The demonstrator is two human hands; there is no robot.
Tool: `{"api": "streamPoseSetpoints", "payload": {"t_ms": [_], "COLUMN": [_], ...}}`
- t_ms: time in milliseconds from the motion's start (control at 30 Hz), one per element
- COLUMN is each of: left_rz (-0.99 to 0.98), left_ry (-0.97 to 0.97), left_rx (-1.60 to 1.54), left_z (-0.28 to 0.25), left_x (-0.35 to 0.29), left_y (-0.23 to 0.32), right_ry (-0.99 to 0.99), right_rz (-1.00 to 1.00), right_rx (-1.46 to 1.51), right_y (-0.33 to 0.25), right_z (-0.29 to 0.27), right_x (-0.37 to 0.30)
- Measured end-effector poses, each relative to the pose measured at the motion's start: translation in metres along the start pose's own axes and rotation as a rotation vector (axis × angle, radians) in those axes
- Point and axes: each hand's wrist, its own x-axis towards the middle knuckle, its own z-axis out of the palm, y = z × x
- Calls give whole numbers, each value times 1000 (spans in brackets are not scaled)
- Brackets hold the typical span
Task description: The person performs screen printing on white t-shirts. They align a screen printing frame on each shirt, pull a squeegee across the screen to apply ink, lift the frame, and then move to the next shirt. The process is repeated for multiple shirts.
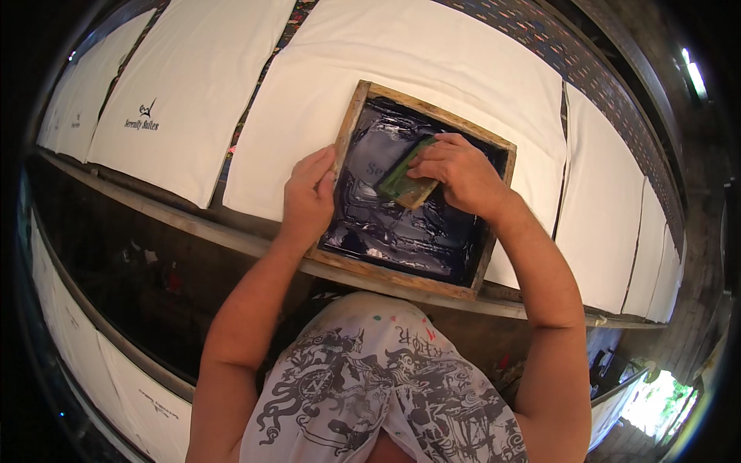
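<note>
In the head view, the left hand (310, 189) lies against the left bar of a wooden frame (436, 113), its fingers half curled along the wood; whether it truly grips the bar or only presses there cannot be told. The right hand (457, 171) is closed around the upper end of a green-stained squeegee (409, 184), which sits tilted inside the frame, between the two hands. Dark, glossy ink (378, 231) coats the screen below and around the squeegee, heaped in wet ridges nearer the person than the hands. The frame rests on a white cloth (297, 100), which spreads beyond both hands over a long tabletop (544, 38) with a speckled dark surface. Well to the left of the left hand lies another cloth (181, 73) bearing a small dark print (144, 116); to the right of the right hand lie more white cloths (606, 208).
</note>
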Motion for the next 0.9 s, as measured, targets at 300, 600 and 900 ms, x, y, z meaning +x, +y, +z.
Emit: {"api": "streamPoseSetpoints", "payload": {"t_ms": [300, 600, 900], "left_rz": [-20, -12, -32], "left_ry": [-35, -57, -26], "left_rx": [11, 11, -232], "left_z": [-3, -2, 5], "left_x": [0, 4, 3], "left_y": [-5, -15, -26], "right_ry": [69, 213, 227], "right_rz": [312, 546, 675], "right_rx": [-3, -184, -50], "right_y": [-24, -125, -188], "right_z": [0, 41, 52], "right_x": [-99, -101, -102]}}
